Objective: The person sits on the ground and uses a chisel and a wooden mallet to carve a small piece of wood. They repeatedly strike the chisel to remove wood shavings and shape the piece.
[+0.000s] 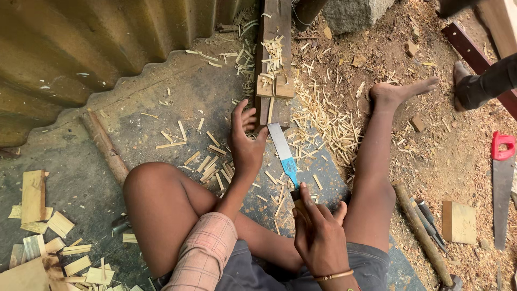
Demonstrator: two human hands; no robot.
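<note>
Right hand (319, 233), low centre: fingers clenched round the wooden handle of a chisel (284, 153), thumb laid along the top. The blade is broad and flat, with a blue band near the handle. Its long axis runs from the fist toward 11 o'clock, cutting edge farthest from the fingers.

Left hand (245, 141), at 10 o'clock from the right fist: fingers released and slightly curled, grasping nothing that shows. The fingertips rest at or just beside the near end of a dark plank (274, 54); whether they press on it cannot be told. The thumb side sits close to the blade's tip.

The plank lies at 12 o'clock from both hands, long axis pointing straight away from the person, nearly in line with the chisel. A smaller pale block (276, 86) sits across it, heaped with splinters. The left hand is the nearer one to the plank; the chisel edge ends just short of it.

Outward: pale wood chips (334, 129) litter the ground between bare knees. A round stick (105, 145) lies at 9 o'clock, offcuts (33, 196) beyond. At 3 o'clock, a second pole (420, 231), a square board (459, 222), a red-handled saw (503, 183). Another person's foot (468, 89) stands at 2 o'clock.
</note>
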